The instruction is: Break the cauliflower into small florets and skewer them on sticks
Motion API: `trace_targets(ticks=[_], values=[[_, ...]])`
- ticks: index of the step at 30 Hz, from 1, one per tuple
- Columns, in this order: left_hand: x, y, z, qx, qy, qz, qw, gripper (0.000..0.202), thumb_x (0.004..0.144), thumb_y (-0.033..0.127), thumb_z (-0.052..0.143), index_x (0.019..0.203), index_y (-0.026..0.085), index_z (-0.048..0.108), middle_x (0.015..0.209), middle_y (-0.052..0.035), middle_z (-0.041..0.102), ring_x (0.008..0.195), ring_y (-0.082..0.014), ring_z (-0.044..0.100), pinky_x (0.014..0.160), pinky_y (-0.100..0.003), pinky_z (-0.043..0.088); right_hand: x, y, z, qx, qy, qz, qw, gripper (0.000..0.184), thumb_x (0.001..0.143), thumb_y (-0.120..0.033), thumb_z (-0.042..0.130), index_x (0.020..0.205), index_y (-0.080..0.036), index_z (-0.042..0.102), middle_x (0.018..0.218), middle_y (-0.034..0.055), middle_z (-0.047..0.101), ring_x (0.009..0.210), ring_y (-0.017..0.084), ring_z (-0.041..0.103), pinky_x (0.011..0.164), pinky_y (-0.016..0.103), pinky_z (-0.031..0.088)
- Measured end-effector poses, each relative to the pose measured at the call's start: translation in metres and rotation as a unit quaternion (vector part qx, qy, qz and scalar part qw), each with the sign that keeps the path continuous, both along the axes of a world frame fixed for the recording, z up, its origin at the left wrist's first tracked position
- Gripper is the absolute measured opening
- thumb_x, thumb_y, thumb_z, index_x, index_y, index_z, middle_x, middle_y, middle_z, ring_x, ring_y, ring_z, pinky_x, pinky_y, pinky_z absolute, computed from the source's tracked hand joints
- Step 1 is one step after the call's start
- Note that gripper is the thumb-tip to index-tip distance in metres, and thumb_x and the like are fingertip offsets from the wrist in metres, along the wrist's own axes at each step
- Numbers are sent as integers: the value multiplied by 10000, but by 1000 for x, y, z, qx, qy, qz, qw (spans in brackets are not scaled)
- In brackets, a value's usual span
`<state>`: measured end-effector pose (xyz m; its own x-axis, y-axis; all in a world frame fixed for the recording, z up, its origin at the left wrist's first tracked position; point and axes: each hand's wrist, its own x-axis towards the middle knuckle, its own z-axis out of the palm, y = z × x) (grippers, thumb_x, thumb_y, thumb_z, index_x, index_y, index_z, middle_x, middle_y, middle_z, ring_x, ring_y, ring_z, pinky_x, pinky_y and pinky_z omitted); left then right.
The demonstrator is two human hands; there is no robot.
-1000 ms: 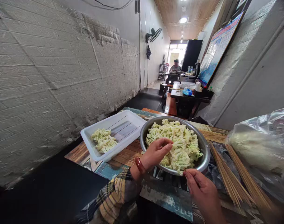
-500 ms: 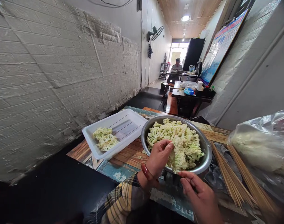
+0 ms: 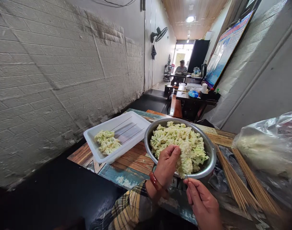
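Note:
Over the near edge of a steel bowl (image 3: pixel 148 145) heaped with cauliflower florets (image 3: pixel 171 132), my left hand (image 3: pixel 166 163) is closed on a cauliflower piece (image 3: pixel 185 165). Just below and to the right, my right hand (image 3: pixel 202 199) pinches a thin skewer (image 3: pixel 187 177) whose tip meets the lower end of that piece. Most of this skewer is hidden by the fingers. To the left stands a white tray (image 3: pixel 133 145). Several skewers lie in it, with cauliflower (image 3: pixel 107 142) threaded at their near left ends.
Bundles of bamboo skewers (image 3: pixel 234 182) lie on a dark cloth right of the bowl. A clear plastic bag (image 3: pixel 268 150) with pale contents bulges at the right. Behind are another table (image 3: pixel 184 95) with items and a seated person (image 3: pixel 181 68). A brick-patterned wall (image 3: pixel 64 80) runs along the left.
My left hand has shifted slightly right and down with the cauliflower piece. My right hand has turned a little, and the skewer in its fingers now stands more upright.

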<state>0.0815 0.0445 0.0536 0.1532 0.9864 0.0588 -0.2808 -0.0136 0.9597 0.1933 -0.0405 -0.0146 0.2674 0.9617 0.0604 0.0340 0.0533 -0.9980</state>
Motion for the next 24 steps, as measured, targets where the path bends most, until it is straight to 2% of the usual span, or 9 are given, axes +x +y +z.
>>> trace_targets(ticks=[9, 19, 24], values=[[-1, 1, -2, -14, -38, -5, 999, 337, 757, 494, 600, 724, 159, 585, 658, 19, 467, 640, -108, 421, 612, -229, 340, -8, 0, 7, 34, -47, -42, 997, 385, 780, -524, 599, 814, -155, 705, 464, -41, 487, 433, 98, 429, 432, 204, 363], [-6, 0, 9, -15, -32, -7, 999, 357, 714, 498, 627, 677, 145, 584, 650, 12, 478, 619, -104, 407, 566, -227, 321, -12, 1, 15, 31, -63, -43, 997, 406, 783, -554, 584, 813, -169, 706, 493, -22, 515, 443, 107, 437, 434, 219, 360], [-9, 1, 13, 8, -13, -3, 1000, 365, 721, 504, 610, 666, 143, 604, 679, -4, 512, 652, -117, 428, 590, -232, 349, -14, 4, 15, 43, -67, -51, 996, 393, 800, -541, 570, 855, -176, 704, 523, -8, 531, 463, 114, 444, 449, 222, 371]])
